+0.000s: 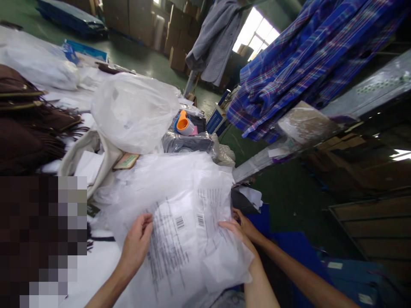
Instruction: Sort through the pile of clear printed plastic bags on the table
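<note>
Two-handed, touching a barcoded translucent polybag (173, 256) at near centre, probably handling light, limp and slippery, calling for pinching side edges, with left hand (138, 237) curling apart at left, near hand (236, 231) overlapping far hand (246, 224) at right, leaving right-side ownership and grip impossible to tell.

A window (252, 28) ahead glares white; the floor (282, 192) to my right is dim; print (168, 252) on my plastic bags (218, 267) blurs (pixel blocks (41, 239) mask the lower left).
</note>
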